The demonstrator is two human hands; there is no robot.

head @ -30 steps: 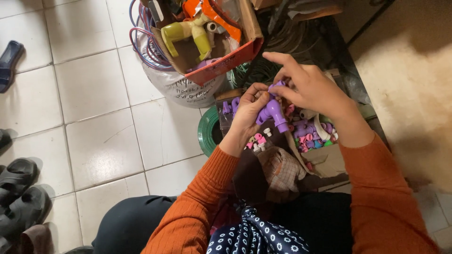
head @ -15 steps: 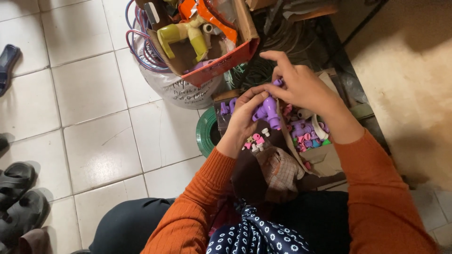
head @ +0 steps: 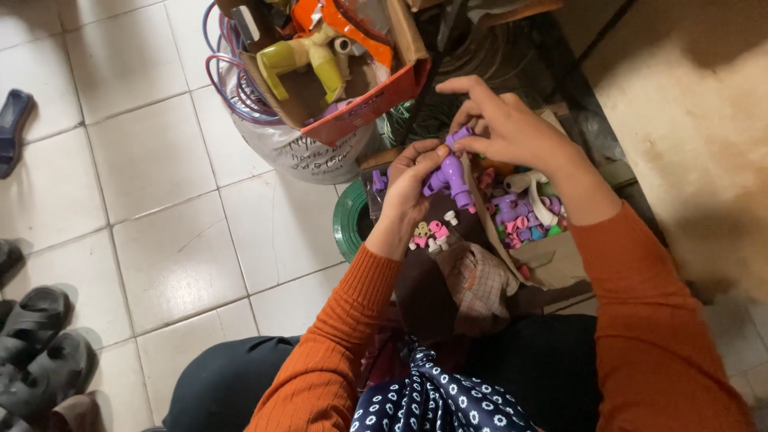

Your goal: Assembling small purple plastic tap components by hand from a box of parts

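My left hand point(head: 408, 188) grips a purple plastic pipe-shaped fitting point(head: 449, 174) from the left side. My right hand point(head: 512, 128) pinches a small purple piece at the fitting's upper end with thumb and fingers. Both hands hover over an open bag point(head: 552, 260) holding several small purple, pink and white plastic parts point(head: 524, 216). A few pink and white bits point(head: 430, 234) lie just below my left hand. Both sleeves are orange.
A cardboard box point(head: 356, 120) with yellow-green and orange plastic pieces sits on a white sack with coiled tubes at the top. A green roll point(head: 348, 220) lies beside it. Dark sandals point(head: 36, 344) stand at the left on white floor tiles. A beige mat point(head: 704, 120) lies right.
The view has shifted slightly; both hands stay together on the purple fitting, with my right fingers reworking the small piece at its top.
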